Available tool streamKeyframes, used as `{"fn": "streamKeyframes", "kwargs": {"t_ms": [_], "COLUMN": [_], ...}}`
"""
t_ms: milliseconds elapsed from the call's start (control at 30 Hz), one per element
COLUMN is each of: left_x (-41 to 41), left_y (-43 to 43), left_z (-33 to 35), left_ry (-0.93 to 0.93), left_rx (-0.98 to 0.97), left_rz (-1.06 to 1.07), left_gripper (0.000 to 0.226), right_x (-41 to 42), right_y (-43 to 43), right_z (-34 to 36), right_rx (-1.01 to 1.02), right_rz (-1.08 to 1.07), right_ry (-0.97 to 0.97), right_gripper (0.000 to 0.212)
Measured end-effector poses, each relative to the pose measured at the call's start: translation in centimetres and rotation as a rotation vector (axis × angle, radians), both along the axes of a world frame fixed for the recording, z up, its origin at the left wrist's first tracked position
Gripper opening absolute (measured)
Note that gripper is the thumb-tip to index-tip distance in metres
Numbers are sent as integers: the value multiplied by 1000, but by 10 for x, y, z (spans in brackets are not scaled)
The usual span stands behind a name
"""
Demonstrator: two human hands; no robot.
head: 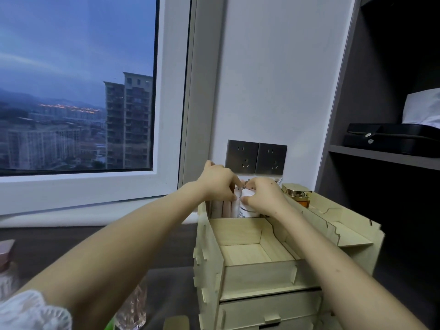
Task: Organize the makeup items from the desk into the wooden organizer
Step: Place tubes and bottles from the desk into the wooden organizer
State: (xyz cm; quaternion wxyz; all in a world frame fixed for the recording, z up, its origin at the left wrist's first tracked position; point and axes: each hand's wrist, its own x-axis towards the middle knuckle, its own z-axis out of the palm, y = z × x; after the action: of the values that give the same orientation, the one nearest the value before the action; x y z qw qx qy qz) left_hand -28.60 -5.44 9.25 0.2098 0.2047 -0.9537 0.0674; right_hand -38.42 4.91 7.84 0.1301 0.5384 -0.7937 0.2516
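Where it stands upright in the rear compartment of the wooden organizer [259, 273], the white make-up tube [246, 209] has a vertical long axis, pink tubes [226, 208] just beside it leftward. Right-hand grip [264, 196]: curled round the tube's top from the right, the nearer one. Left-hand grip [219, 182]: pinching that top from the left.
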Motion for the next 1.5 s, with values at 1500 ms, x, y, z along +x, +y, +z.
{"fn": "streamKeyframes", "kwargs": {"t_ms": [1500], "left_x": [-29], "left_y": [15], "left_z": [34], "left_ry": [10], "left_rx": [327], "left_rz": [159], "left_gripper": [24], "right_x": [-8], "right_y": [-8], "right_z": [-1], "right_rx": [26], "right_rz": [1], "right_ry": [-23], "right_gripper": [32]}}
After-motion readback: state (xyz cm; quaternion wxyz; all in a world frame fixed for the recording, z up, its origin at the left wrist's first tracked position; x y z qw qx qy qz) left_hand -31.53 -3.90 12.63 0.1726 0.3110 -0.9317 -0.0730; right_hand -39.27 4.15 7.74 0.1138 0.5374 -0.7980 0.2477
